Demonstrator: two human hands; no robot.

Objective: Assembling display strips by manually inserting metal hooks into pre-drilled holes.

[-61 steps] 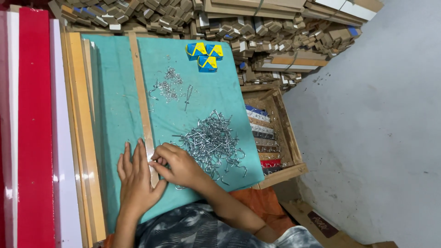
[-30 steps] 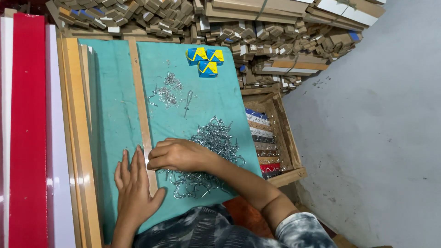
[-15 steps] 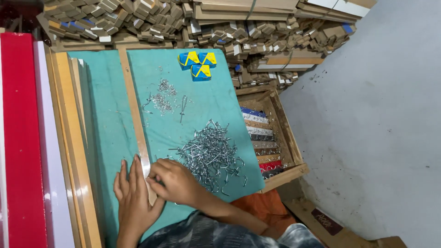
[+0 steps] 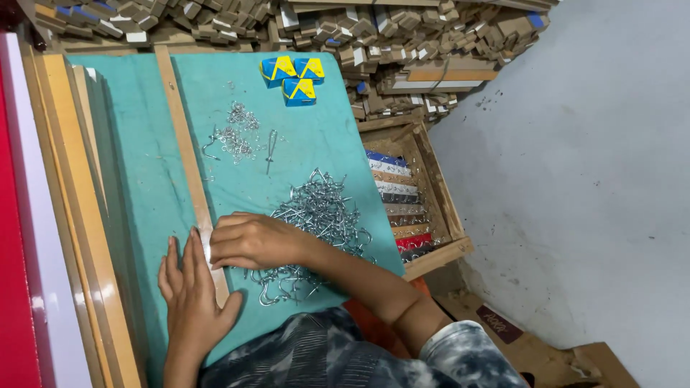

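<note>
My left hand [image 4: 190,287] lies flat, fingers spread, on a thin wooden strip [image 4: 180,136] that runs along a teal cloth-covered board [image 4: 316,144]. My right hand [image 4: 251,241] is just above it. Its curled fingertips press together against the strip's edge, and whatever they pinch is hidden. A pile of small metal hooks [image 4: 323,212] lies right beside and under my right wrist. A smaller scatter of hooks [image 4: 233,133] lies farther up the board.
Three small blue-and-yellow boxes [image 4: 293,75] sit at the board's far end. Stacked wood offcuts [image 4: 359,36] lie beyond. A wooden crate [image 4: 424,179] with coloured strips stands to the right. Wooden frame pieces [image 4: 68,215] and a red panel [image 4: 14,251] stand to the left.
My right hand went to the hook pile and came back to the wooden strip next to my left hand. The left hand stayed flat on the strip. The view shifted slightly.
</note>
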